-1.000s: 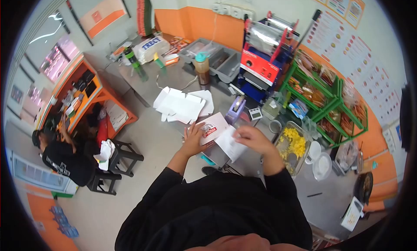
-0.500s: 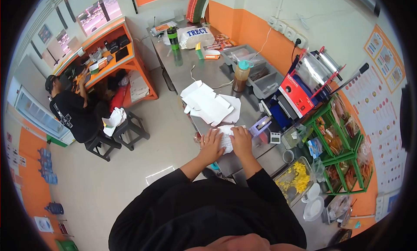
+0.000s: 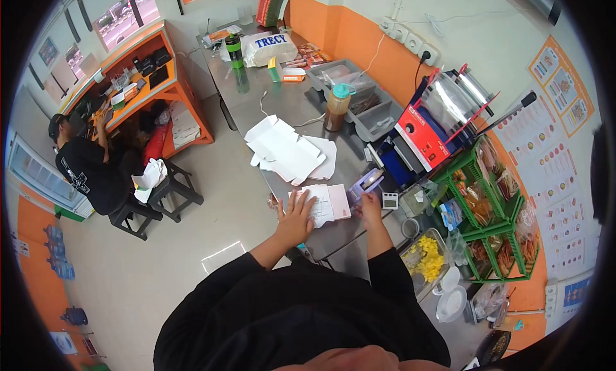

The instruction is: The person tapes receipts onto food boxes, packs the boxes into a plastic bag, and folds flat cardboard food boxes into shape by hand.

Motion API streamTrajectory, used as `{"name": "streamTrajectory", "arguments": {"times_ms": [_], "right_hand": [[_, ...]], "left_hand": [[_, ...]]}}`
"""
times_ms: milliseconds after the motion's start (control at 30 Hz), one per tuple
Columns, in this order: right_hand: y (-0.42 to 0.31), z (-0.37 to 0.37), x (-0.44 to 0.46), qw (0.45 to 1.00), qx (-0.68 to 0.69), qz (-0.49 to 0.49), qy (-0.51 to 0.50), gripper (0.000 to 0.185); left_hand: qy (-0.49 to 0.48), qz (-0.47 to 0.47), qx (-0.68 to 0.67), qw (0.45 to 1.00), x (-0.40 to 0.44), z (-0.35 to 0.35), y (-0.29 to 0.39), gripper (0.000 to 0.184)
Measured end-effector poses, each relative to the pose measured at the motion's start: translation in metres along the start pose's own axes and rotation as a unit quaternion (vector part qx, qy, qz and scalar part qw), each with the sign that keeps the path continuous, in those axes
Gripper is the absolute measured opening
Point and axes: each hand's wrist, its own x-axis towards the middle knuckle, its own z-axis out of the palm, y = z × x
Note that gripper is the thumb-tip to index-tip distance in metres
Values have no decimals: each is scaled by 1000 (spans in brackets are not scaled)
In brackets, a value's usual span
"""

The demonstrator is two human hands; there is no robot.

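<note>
Paper slip [image 3: 323,207] is being held down on the pink box [image 3: 339,196], just inside the tabletop's [image 3: 328,238] near edge, left hand [image 3: 296,217] spreading its fingers across it! Right hand [image 3: 369,208] is curling its fingers just beside the purple tape dispenser [image 3: 366,181]; whether they're pinching anything, I cannot tell. Working the dispenser, seemingly; the next move is calling for a firm left hand. White and flat, the slip is showing faint dark marks.
</note>
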Motion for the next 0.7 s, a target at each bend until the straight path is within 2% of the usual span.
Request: {"name": "streamTrajectory", "arguments": {"times_ms": [133, 233, 300, 333, 400, 500, 633, 700], "right_hand": [[1, 18, -1, 996, 56, 66, 6, 28], [20, 28, 19, 991, 118, 52, 28, 25], [32, 29, 30, 974, 222, -8, 32, 19], [34, 30, 27, 975, 221, -7, 31, 19], [39, 34, 16, 981, 156, -92, 71, 17], [44, 41, 6, 979, 162, -69, 107, 23], [55, 39, 12, 975, 189, -52, 100, 23], [67, 39, 21, 970, 216, -5, 108, 20]], "left_hand": [[2, -9, 11, 1000, 0, 1, 3, 62], [7, -14, 15, 1000, -2, -1, 7, 62], [10, -18, 15, 1000, -4, -2, 8, 62], [11, -16, 16, 1000, -3, -2, 8, 62], [12, -18, 15, 1000, -3, -1, 7, 62], [16, -17, 15, 1000, -3, 0, 8, 62], [17, -18, 12, 1000, -3, 0, 9, 62], [18, -17, 11, 1000, -2, 0, 7, 62]]}}
